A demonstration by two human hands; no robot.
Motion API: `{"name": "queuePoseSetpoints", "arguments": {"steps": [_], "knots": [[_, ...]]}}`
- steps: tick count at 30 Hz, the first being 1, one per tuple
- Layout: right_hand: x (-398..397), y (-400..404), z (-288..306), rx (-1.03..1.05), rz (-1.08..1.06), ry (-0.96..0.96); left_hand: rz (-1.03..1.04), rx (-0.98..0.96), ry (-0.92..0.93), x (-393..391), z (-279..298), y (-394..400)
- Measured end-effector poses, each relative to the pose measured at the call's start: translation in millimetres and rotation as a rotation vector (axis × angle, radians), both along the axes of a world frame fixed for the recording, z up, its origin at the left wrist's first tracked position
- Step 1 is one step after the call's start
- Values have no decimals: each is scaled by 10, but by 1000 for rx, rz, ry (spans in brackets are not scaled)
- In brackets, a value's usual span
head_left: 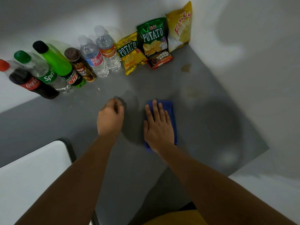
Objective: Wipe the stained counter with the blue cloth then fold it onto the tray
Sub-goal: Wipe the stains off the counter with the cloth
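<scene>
A folded blue cloth (168, 109) lies flat on the grey counter (203, 124) near its middle. My right hand (158, 127) presses down on it, palm flat and fingers spread, covering most of the cloth. To its left, my left hand (110, 118) hovers just over the counter with fingers curled loosely and nothing in it. A brownish stain (186, 67) marks the counter at the back right, and a fainter smear (194, 94) lies closer to the cloth. A white tray (32, 176) with a dark rim sits at the lower left.
Several drink bottles (68, 67) stand in a row along the back wall at left. Snack bags (152, 39) and a chocolate bar pack (160, 60) lean in the back corner. A white wall (259, 62) borders the counter on the right.
</scene>
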State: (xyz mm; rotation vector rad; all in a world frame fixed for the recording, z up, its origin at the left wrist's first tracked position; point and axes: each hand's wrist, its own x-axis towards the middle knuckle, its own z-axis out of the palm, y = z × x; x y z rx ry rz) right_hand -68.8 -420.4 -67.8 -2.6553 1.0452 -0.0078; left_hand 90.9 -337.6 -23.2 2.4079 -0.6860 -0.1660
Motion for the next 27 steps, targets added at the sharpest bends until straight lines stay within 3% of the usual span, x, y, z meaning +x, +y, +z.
{"name": "queuePoseSetpoints", "arguments": {"steps": [8,12,27], "knots": [[478,-262,28,-37,327,-59,8,-4,-49,6,-42,21],[675,-532,38,-40,392,-66,2,-5,-69,8,-35,-10],[39,-1210,56,-27,-57,-64,-22,-17,-9,-35,31,-231]]}}
